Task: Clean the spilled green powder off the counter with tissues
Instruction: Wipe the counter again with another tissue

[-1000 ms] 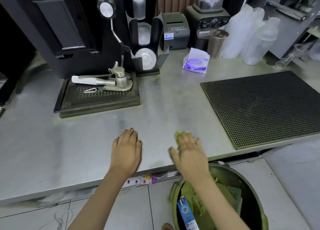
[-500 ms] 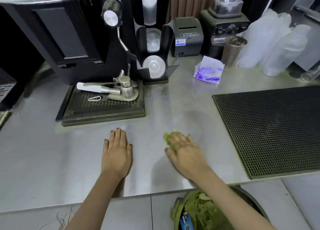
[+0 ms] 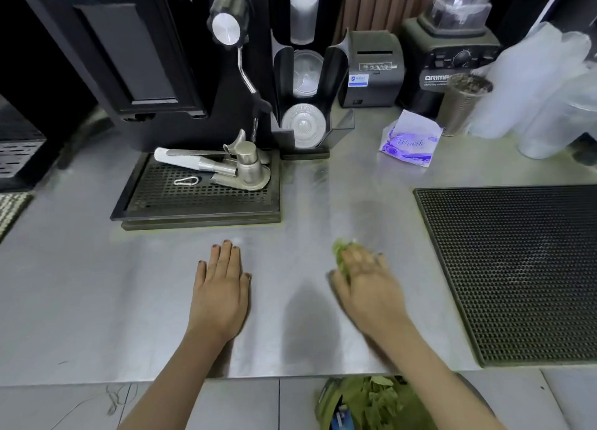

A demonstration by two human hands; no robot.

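Note:
My left hand (image 3: 221, 292) lies flat, palm down, on the steel counter (image 3: 80, 300), fingers straight. My right hand (image 3: 366, 282) presses a green-stained tissue (image 3: 339, 255) onto the counter to the right of it; only the tissue's left edge shows past my fingers, and the hand is blurred. A faint green film of powder (image 3: 200, 227) lines the counter along the front of the drip tray. A pack of tissues (image 3: 410, 143) with purple print lies at the back right.
A black drip tray (image 3: 200, 200) with a metal tamper sits under the coffee machine (image 3: 145, 57). A black rubber mat (image 3: 517, 268) covers the right side. A bin (image 3: 371, 403) holding green-stained tissues stands below the counter edge. A lid dispenser, printer, blender and plastic cups line the back.
My right hand with the tissue has moved from the counter's front edge further onto the counter. My left hand has flattened on the counter. The view has shifted forward.

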